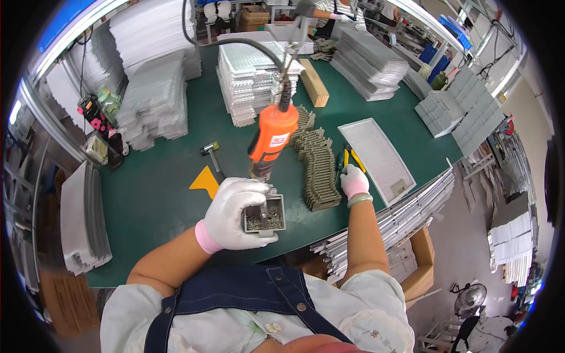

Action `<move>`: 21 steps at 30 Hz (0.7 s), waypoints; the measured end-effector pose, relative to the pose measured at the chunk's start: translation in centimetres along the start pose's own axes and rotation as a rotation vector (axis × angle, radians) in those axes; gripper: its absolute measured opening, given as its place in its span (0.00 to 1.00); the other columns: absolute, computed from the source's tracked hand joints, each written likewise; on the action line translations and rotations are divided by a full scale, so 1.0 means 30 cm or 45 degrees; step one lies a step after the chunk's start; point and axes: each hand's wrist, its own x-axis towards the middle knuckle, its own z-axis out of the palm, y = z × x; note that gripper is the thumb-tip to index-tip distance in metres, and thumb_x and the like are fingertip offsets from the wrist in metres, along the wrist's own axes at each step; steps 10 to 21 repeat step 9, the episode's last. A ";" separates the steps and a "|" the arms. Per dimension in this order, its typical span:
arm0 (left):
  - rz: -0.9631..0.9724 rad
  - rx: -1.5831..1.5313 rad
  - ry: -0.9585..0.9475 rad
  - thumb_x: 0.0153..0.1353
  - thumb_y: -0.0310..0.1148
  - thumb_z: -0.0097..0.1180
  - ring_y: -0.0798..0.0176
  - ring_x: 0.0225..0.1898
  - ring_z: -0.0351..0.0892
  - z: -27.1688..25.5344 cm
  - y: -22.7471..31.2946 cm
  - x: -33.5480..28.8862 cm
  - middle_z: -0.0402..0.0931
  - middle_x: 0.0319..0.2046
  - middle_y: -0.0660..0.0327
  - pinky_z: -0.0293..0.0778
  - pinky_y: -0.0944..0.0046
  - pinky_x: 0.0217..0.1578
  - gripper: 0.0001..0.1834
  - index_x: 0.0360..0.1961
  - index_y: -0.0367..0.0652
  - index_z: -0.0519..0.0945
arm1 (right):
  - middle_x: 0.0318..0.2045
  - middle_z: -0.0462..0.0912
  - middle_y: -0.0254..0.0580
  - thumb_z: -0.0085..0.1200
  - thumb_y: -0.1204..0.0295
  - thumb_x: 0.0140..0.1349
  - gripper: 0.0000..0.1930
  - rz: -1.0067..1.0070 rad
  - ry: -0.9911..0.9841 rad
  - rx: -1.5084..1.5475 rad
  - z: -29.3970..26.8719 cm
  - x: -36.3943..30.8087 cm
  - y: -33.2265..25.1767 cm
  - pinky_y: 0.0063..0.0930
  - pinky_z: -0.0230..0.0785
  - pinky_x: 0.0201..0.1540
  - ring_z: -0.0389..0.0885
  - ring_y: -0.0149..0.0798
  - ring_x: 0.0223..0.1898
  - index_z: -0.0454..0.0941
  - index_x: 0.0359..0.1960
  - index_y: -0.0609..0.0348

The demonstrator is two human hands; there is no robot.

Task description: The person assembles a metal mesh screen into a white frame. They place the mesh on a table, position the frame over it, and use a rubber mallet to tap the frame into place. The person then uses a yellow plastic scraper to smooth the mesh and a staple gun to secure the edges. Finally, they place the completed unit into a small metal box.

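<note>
My left hand [236, 215], in a white glove with a pink cuff, is wrapped round a small grey box [282, 215] of loose screws [254, 224]. A narrow metal piece [264, 216] lies across the box's middle. Just above it hangs an orange electric screwdriver [274, 132], tip down, touched by neither hand. My right hand [355, 181], gloved too, rests closed on the table against yellow-handled pliers [356, 160]; its fingertips hide what they hold, if anything. A green-handled tool [341, 159] lies beside it. Left of that hand stands a curving row of metal brackets [321, 170].
A framed mesh panel [376, 156] lies at the right. A hammer [212, 156] and a yellow scraper [205, 182] lie left of the box. Panel stacks [250, 76] and a wooden block [313, 85] stand farther back. Metal strips [388, 226] run along the front right edge. Another person [341, 15] works beyond.
</note>
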 end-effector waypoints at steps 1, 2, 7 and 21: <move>0.005 -0.001 -0.011 0.33 0.45 0.81 0.50 0.49 0.78 -0.002 0.002 0.001 0.77 0.49 0.54 0.70 0.53 0.50 0.43 0.51 0.47 0.71 | 0.41 0.85 0.49 0.52 0.65 0.62 0.11 0.004 -0.052 -0.085 -0.007 0.007 -0.025 0.46 0.76 0.46 0.84 0.53 0.44 0.82 0.42 0.52; 0.009 0.002 -0.023 0.34 0.46 0.81 0.50 0.49 0.77 -0.003 0.005 0.003 0.76 0.49 0.54 0.70 0.53 0.50 0.44 0.53 0.47 0.71 | 0.42 0.85 0.49 0.48 0.66 0.64 0.13 0.018 -0.073 -0.180 -0.003 0.009 -0.031 0.46 0.76 0.47 0.84 0.53 0.45 0.82 0.43 0.52; -0.076 -0.046 -0.006 0.38 0.45 0.79 0.49 0.50 0.77 -0.011 0.036 -0.021 0.77 0.51 0.55 0.69 0.53 0.51 0.37 0.48 0.46 0.74 | 0.45 0.83 0.56 0.46 0.64 0.66 0.16 -0.026 -0.154 -0.280 0.021 -0.001 -0.082 0.52 0.73 0.51 0.81 0.61 0.47 0.80 0.47 0.59; -0.078 0.029 0.064 0.40 0.45 0.78 0.50 0.51 0.76 -0.080 0.047 -0.049 0.77 0.51 0.55 0.69 0.53 0.51 0.37 0.50 0.46 0.74 | 0.53 0.80 0.56 0.46 0.63 0.66 0.19 -0.150 -0.223 -0.148 0.028 0.080 -0.187 0.48 0.70 0.57 0.78 0.59 0.53 0.78 0.54 0.56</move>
